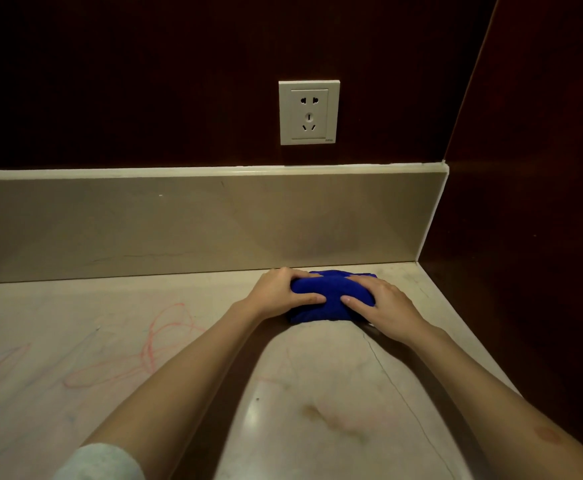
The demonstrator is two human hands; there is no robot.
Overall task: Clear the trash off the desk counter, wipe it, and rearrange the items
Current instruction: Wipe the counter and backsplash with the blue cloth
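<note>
A folded blue cloth [331,299] lies on the pale marble counter [179,341], close to the back splash near the right corner. My left hand [279,292] grips the cloth's left end, thumb on the near side and fingers curled over the far edge. My right hand [383,306] grips its right end in the same way. Both forearms stretch forward across the counter. Red and bluish scribble marks [165,337] cover the counter to the left of the cloth, and a brownish smear [331,420] lies nearer to me.
A beige back splash [196,223] runs along the rear of the counter. Above it a white wall socket [309,112] sits in a dark wooden panel. Another dark wooden wall [525,202] closes the counter on the right.
</note>
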